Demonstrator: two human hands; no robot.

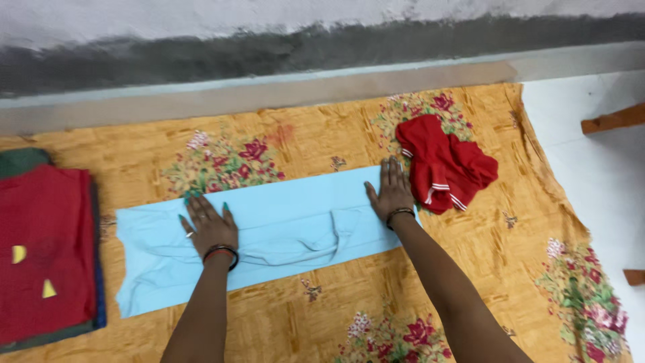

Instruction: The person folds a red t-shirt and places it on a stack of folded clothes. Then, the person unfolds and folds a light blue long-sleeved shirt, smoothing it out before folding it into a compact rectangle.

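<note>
A light blue garment lies folded into a long strip on an orange floral sheet. My left hand rests flat on the strip's left part, fingers spread. My right hand presses flat on its right end, fingers together. Neither hand holds anything. Both wrists carry bangles. A crumpled red garment with white stripes lies just right of my right hand.
A stack of folded clothes, red on top with small yellow shapes, sits at the left edge. A grey wall base runs along the back. White floor and wooden furniture pieces lie to the right.
</note>
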